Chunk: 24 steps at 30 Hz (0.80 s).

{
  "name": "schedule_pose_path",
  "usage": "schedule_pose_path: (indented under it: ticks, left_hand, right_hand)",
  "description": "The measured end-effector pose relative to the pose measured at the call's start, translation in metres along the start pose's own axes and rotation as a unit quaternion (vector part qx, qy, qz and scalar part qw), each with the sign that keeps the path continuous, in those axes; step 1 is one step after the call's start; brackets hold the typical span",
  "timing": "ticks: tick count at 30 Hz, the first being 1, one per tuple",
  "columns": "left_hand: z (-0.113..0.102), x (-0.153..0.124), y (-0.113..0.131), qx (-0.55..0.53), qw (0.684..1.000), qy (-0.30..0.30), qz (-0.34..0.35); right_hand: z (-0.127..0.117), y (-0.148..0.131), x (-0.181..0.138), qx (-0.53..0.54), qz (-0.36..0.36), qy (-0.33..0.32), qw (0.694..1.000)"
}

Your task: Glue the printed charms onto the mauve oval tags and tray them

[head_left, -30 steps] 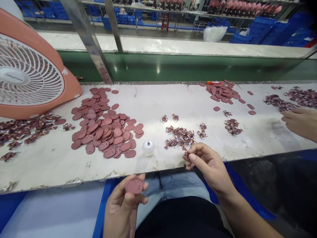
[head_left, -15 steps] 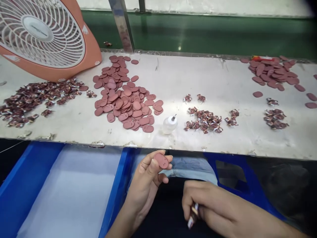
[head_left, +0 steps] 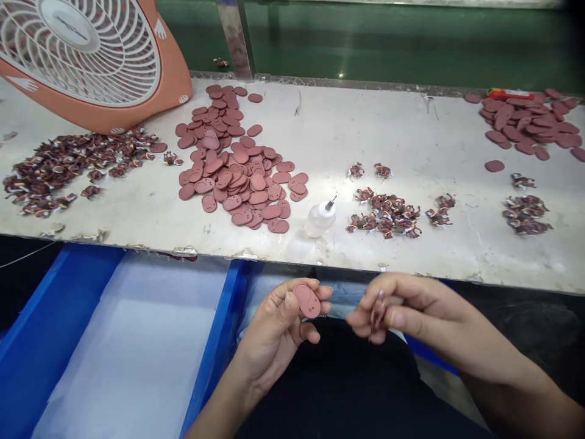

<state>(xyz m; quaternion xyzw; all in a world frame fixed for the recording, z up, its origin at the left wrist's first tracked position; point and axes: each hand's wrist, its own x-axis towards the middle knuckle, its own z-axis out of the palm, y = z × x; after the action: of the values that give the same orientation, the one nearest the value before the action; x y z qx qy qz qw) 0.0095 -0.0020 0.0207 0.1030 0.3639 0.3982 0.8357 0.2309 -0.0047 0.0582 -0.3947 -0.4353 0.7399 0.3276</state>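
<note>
Between thumb and fingers, my left hand [head_left: 278, 332] grips a reddish-brown oval disc [head_left: 307, 301] with small holes near one end. To its right, my right hand [head_left: 411, 311] pinches a small brown figurine [head_left: 378, 312]; it is blurred, and fingers cover part of it. The two hands are apart, in front of the bench edge. On the bench [head_left: 320, 134] beyond them lies a heap of similar oval discs [head_left: 242, 183]. A small clear bottle [head_left: 320, 219] with a white cap and thin metal tip stands right of that heap, beside a cluster of brown figurines [head_left: 388, 213].
An orange fan [head_left: 178, 73] stands at the back left, behind a large pile of figurines [head_left: 68, 167]. More discs [head_left: 530, 125] and a red-yellow tube [head_left: 509, 94] lie at the far right. A blue bin [head_left: 41, 305] with a white liner sits below the bench at left.
My right hand has risen and turned, bringing the figurine up near the disc's height. My left hand has tilted the disc a little more upright. The camera view has shifted slightly.
</note>
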Motion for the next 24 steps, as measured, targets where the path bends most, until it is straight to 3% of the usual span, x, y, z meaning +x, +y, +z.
schedule_pose_path:
  ticks: [4,9,14,24]
  left_hand:
    - [-0.001,-0.002,-0.002,0.0,0.999,-0.028,-0.028]
    - [0.001,-0.001,-0.001,0.024,0.998,-0.051,-0.018]
    - [0.001,-0.001,-0.001,0.031,0.997,-0.066,-0.017]
    - [0.007,-0.002,0.0,0.023,0.999,-0.029,-0.037]
  right_hand:
    - [0.008,-0.002,0.01,-0.01,-0.083,0.057,0.995]
    - [0.017,-0.009,0.018,-0.173,-0.117,0.07,0.975]
    - [0.018,-0.016,0.019,-0.299,-0.146,0.048,0.942]
    - [0.013,-0.03,0.022,-0.396,-0.174,0.001,0.902]
